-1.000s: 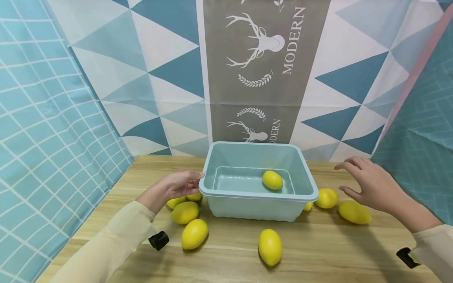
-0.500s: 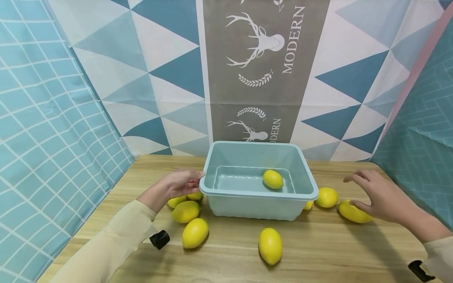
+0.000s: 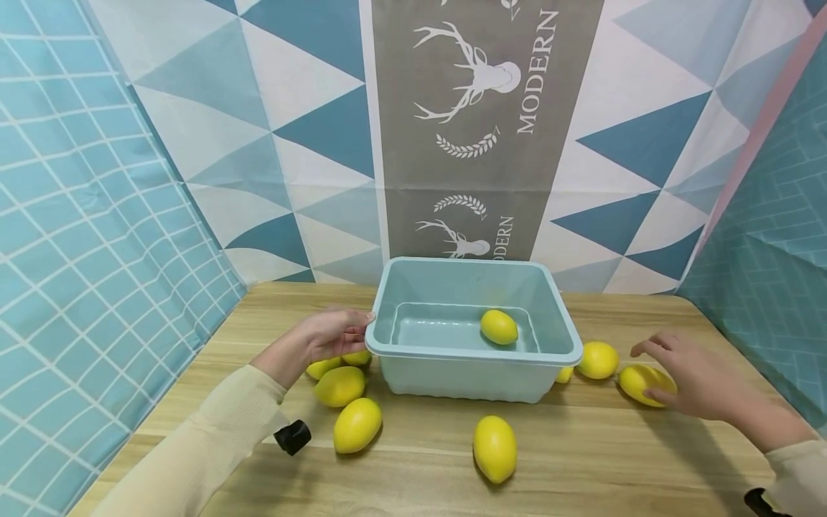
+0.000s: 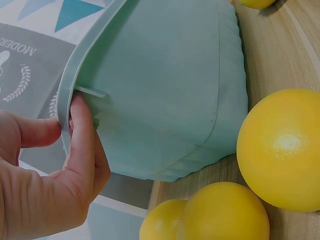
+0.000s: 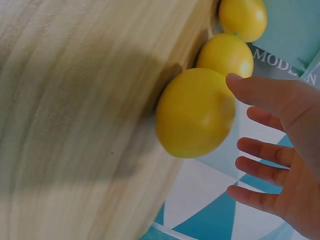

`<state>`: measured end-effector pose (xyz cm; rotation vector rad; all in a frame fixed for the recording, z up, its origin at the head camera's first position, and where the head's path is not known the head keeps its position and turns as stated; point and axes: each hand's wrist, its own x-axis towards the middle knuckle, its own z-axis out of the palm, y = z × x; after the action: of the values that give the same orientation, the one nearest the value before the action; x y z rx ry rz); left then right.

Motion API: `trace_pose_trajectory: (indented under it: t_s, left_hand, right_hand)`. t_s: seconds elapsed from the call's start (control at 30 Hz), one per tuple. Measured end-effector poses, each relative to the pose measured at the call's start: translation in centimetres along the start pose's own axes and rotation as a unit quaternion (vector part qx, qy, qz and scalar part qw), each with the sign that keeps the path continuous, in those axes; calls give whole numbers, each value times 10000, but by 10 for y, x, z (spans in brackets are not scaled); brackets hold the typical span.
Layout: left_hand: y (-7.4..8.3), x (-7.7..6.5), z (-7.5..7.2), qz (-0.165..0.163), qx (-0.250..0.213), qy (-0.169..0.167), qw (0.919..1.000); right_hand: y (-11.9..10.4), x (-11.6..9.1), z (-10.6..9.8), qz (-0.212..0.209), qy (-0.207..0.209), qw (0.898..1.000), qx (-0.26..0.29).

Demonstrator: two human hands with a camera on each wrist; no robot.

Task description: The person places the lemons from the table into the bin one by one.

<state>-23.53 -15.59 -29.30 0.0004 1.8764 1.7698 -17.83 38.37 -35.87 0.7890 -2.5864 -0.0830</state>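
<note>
A pale blue-green plastic bin (image 3: 461, 377) stands on the wooden table with one lemon (image 3: 499, 327) inside it. My left hand (image 3: 332, 336) pinches the bin's left rim, thumb on the outer edge and fingers tucked under the lip, as the left wrist view shows. Over on the right, my right hand (image 3: 694, 377) hovers beside the rightmost lemon (image 3: 646, 385), its fingers spread and holding nothing. In the right wrist view the thumb tip overlaps the edge of that lemon (image 5: 195, 114), and the other fingers stay apart from it.
Between the bin and the rightmost lemon lies another lemon (image 3: 597, 360), with one more (image 3: 564, 374) partly hidden by the bin. Several lemons (image 3: 339, 386) cluster left of the bin. A single lemon (image 3: 494, 449) lies in front. Patterned cloth (image 3: 323, 143) hangs behind.
My right hand has moved right and down toward the table, coming close to the rightmost lemon. The left hand and the bin have kept their places.
</note>
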Motion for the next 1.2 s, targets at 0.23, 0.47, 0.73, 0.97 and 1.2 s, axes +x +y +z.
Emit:
trace_pose_trajectory:
  t_s: [0.23, 0.47, 0.73, 0.97, 1.2]
  left_hand:
    - [-2, 3, 0, -40, 29, 104, 9999]
    - [-2, 3, 0, -14, 65, 62, 10000]
    - [-2, 3, 0, -37, 102, 110, 9999]
    - [-1, 3, 0, -22, 67, 86, 9999]
    - [-2, 3, 0, -27, 32, 81, 10000]
  right_hand:
    - [4, -6, 12, -84, -118, 9999, 81]
    - [-1, -7, 17, 50, -403, 9988, 276]
    - [-4, -4, 19, 180, -851, 9941, 654]
    - [-2, -13, 27, -67, -989, 9917, 815]
    - [-3, -17, 29, -167, -881, 9924, 840]
